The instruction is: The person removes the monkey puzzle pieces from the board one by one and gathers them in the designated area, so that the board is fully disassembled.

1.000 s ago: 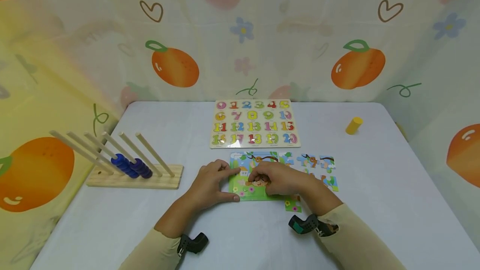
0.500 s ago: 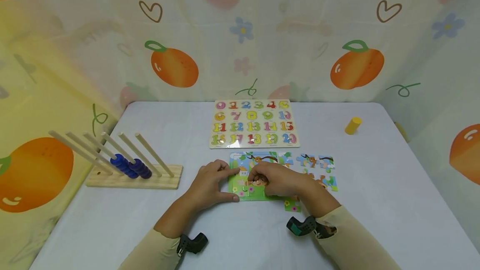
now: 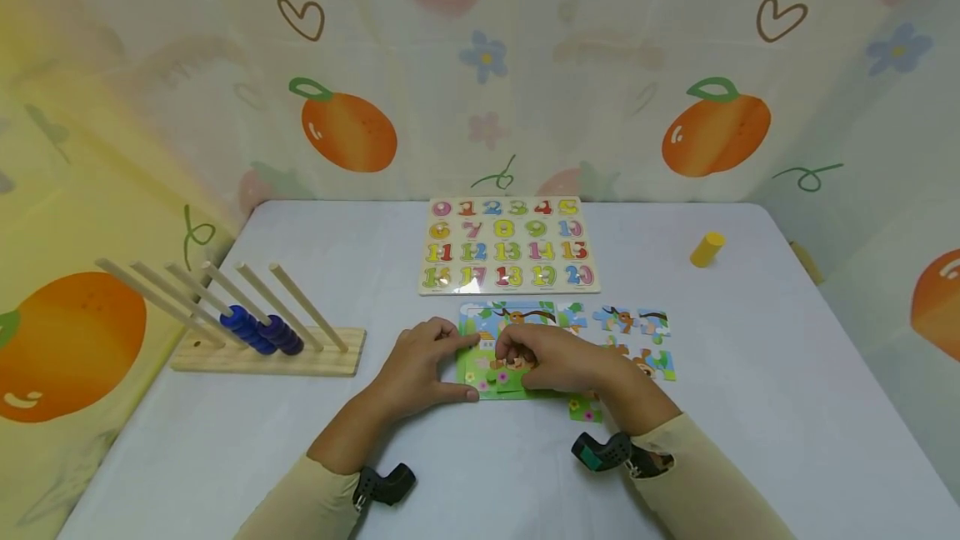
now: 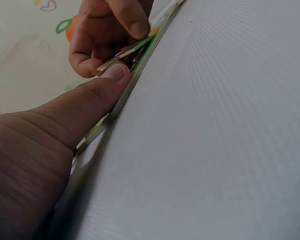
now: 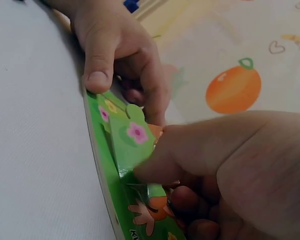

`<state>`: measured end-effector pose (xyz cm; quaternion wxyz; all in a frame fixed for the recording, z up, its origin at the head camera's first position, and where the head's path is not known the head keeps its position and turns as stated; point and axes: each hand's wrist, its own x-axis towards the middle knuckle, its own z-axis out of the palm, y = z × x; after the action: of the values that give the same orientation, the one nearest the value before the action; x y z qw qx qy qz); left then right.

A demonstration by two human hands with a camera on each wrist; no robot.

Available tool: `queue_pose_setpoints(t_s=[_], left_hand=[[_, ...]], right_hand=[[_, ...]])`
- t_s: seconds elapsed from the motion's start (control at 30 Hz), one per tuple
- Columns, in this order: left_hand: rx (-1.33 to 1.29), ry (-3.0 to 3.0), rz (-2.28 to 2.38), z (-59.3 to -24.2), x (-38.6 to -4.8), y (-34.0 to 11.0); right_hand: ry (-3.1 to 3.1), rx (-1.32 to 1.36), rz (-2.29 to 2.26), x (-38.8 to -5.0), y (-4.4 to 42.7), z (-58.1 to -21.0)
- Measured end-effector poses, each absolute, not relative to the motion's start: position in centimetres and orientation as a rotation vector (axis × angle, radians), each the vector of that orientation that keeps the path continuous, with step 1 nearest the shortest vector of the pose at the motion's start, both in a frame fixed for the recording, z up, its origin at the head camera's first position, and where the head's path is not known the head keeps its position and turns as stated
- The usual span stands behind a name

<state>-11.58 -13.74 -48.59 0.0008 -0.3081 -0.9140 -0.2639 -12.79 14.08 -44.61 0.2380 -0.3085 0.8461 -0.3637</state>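
Note:
A jigsaw puzzle board with a bright picture of animals and flowers lies on the white table before me. My right hand pinches a green puzzle piece with a pink flower, between thumb and fingers. The piece is tilted, one edge raised off the board, as the left wrist view shows from the side. At the board's left side, my left hand rests with index finger and thumb extended, the thumb pressing the near corner. My right hand hides part of the picture.
Several loose puzzle pieces lie right of the board; one flowered piece is near my right wrist. Behind stands a number board. A wooden bead rack is at left, a yellow cylinder at right back.
The green flowered piece under my right fingers has come up and tilted, showing more of its face. My left hand stays in place on the board.

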Motion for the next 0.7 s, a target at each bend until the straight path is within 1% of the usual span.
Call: queue_pose_setpoints(t_s=[0.37, 0.7], left_hand=[[-0.961, -2.884, -0.808, -48.7, -11.6, -13.82], [-0.964, -2.884, -0.808, -48.71, -11.61, -13.8]], right_hand=[[2.3, -0.771, -1.055, -12.4, 14.06, -44.73], [2.249, -0.756, -1.165, -12.39, 14.24, -44.96]])
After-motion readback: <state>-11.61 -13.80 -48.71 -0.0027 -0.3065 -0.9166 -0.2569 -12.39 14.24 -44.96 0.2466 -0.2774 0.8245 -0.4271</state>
